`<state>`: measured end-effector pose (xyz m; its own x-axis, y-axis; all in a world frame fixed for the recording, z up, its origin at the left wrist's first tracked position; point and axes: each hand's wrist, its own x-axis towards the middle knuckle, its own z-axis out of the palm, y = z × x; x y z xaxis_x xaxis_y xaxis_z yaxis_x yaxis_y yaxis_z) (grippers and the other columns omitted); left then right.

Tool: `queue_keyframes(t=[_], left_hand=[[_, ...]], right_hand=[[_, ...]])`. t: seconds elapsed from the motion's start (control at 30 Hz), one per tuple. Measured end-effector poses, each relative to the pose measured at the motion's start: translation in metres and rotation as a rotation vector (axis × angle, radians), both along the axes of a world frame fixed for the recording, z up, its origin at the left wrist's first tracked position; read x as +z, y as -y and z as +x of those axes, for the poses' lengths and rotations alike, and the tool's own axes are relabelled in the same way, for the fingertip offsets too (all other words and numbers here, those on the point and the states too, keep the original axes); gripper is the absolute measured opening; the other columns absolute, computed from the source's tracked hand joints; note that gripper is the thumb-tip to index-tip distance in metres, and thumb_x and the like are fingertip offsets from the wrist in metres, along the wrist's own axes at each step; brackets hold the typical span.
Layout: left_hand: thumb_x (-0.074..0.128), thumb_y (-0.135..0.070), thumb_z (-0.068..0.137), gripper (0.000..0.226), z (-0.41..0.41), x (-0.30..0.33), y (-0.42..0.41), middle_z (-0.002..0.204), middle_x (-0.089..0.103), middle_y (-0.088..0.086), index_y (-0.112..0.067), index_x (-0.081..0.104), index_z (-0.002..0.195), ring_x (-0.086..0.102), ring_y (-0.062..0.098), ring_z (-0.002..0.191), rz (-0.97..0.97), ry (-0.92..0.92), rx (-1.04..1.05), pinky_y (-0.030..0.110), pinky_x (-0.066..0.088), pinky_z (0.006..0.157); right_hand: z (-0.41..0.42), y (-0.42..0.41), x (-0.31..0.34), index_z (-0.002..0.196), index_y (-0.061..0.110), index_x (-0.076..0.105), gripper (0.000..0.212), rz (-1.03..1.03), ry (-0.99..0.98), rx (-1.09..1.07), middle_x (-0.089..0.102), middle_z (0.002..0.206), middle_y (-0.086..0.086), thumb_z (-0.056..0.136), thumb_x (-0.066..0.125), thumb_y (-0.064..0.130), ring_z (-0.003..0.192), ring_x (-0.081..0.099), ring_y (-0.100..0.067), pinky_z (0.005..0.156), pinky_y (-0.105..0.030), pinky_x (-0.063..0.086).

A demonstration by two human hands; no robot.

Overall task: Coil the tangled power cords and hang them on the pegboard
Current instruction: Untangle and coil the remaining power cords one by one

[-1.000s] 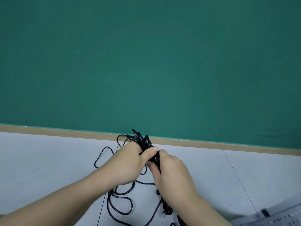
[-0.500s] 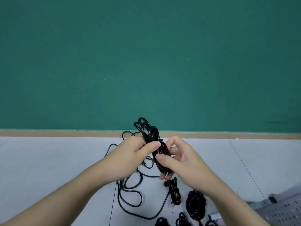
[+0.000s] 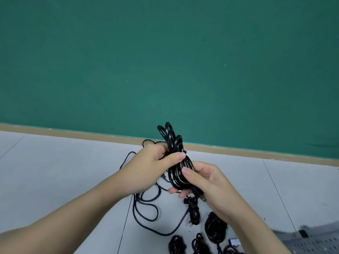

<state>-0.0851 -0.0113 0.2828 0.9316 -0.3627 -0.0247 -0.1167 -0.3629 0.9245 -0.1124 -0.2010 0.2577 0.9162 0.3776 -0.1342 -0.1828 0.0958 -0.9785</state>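
No brand, label or legible writing is seen on anything in view. At the left, bare grey floor (image 3: pixel 45 171) is shown below a green wall (image 3: pixel 165 61) edged by a tan baseboard (image 3: pixel 73 133). A loose black cord (image 3: pixel 146 213) is laid in open loops on the floor beneath the forearms, one strand running right to a plug. The left hand (image 3: pixel 146 167) is raised above it, its fingers curled round the upper part of one coiled cord (image 3: pixel 176 156), with the thumb pressed across the strands. That coil is held upright in the air, between both hands, its top loops standing in front of the baseboard. Its lower part is gripped by the right hand (image 3: pixel 207 182), thumb laid on the front and fingers wrapped behind. Below the right hand, four bundled cords (image 3: pixel 215 228) can be counted on the floor, a smaller fifth one lying beside the plug; others may be cut off by the bottom edge. At the lower right corner, part of one grey perforated pegboard (image 3: pixel 311 242) is seen lying flat, with a small black piece on its edge.
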Motion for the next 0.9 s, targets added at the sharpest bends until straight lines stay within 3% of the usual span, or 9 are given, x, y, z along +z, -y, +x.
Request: queue_keyframes(t=[0.13,0.23,0.33,0.47,0.57,0.7,0.77,0.83,0.9], left_hand=[[0.059,-0.048,0.1,0.035,-0.002,-0.003,0.013,0.087,0.079,0.001,-0.018,0.073,0.091,0.073,0.024,0.088,-0.017,-0.012,0.132,0.049,0.054,0.091],[0.057,-0.062,0.091,0.051,0.003,0.003,0.014,0.09,0.077,0.013,-0.014,0.074,0.09,0.071,0.036,0.093,0.006,0.022,0.15,0.057,0.053,0.09],[0.055,-0.071,0.087,0.058,0.008,0.01,0.006,0.096,0.078,0.009,-0.018,0.076,0.094,0.072,0.034,0.099,0.044,0.008,0.133,0.057,0.053,0.094],[0.062,-0.062,0.09,0.046,0.005,0.01,0.0,0.099,0.08,-0.001,-0.02,0.078,0.1,0.075,0.022,0.099,0.015,-0.018,0.101,0.052,0.055,0.097],[0.065,-0.052,0.092,0.038,0.003,0.01,-0.001,0.09,0.079,0.008,-0.017,0.076,0.098,0.07,0.018,0.081,-0.068,-0.039,0.056,0.043,0.055,0.08],[0.064,-0.059,0.089,0.046,-0.005,0.02,0.002,0.079,0.076,0.003,-0.015,0.075,0.098,0.062,0.009,0.065,-0.061,-0.037,0.072,0.022,0.046,0.062],[0.058,-0.063,0.095,0.048,-0.007,0.019,-0.003,0.075,0.071,0.002,-0.017,0.073,0.096,0.055,0.01,0.062,0.119,0.073,0.08,0.028,0.044,0.058],[0.049,-0.047,0.104,0.039,-0.009,0.017,-0.007,0.068,0.058,-0.001,-0.013,0.069,0.096,0.048,0.014,0.059,0.267,0.144,0.089,0.039,0.045,0.06],[0.048,-0.028,0.107,0.03,-0.013,0.017,-0.008,0.069,0.059,-0.006,-0.009,0.067,0.096,0.053,0.014,0.06,0.267,0.094,0.123,0.043,0.052,0.063]], right_hand=[[0.006,-0.012,-0.004,0.096,-0.001,0.068,0.02,-0.168,0.079,-0.119,0.069,0.076,-0.005,0.088,0.08,0.013,0.069,0.073,-0.028,0.063,-0.031,0.054],[0.012,-0.01,0.002,0.095,-0.002,0.066,0.01,-0.167,0.125,-0.158,0.063,0.068,0.0,0.096,0.07,0.008,0.063,0.069,-0.024,0.06,-0.029,0.052],[0.015,-0.005,0.006,0.097,-0.001,0.066,0.01,-0.095,0.107,-0.166,0.06,0.07,0.003,0.098,0.067,0.009,0.062,0.065,-0.023,0.06,-0.028,0.052],[0.011,-0.003,0.006,0.087,0.008,0.064,0.017,0.021,-0.003,-0.035,0.063,0.075,-0.003,0.098,0.069,0.019,0.063,0.064,-0.021,0.063,-0.029,0.052],[0.007,-0.001,0.009,0.079,0.013,0.062,0.021,0.182,-0.121,0.095,0.072,0.088,-0.011,0.095,0.061,0.026,0.066,0.06,-0.022,0.063,-0.027,0.048],[0.004,-0.004,0.012,0.072,0.017,0.058,0.028,0.28,-0.159,0.161,0.062,0.101,-0.024,0.097,0.057,0.029,0.067,0.053,-0.022,0.063,-0.027,0.044],[0.005,-0.005,0.013,0.076,0.015,0.057,0.027,0.281,-0.157,0.121,0.064,0.102,-0.022,0.099,0.059,0.028,0.067,0.052,-0.022,0.063,-0.027,0.045],[0.008,-0.004,0.016,0.079,0.012,0.057,0.025,0.291,-0.174,0.042,0.065,0.105,-0.021,0.099,0.062,0.027,0.067,0.052,-0.021,0.062,-0.027,0.046],[0.011,-0.002,0.018,0.077,0.013,0.057,0.025,0.291,-0.189,-0.025,0.064,0.102,-0.019,0.096,0.063,0.028,0.067,0.05,-0.021,0.062,-0.028,0.045]])
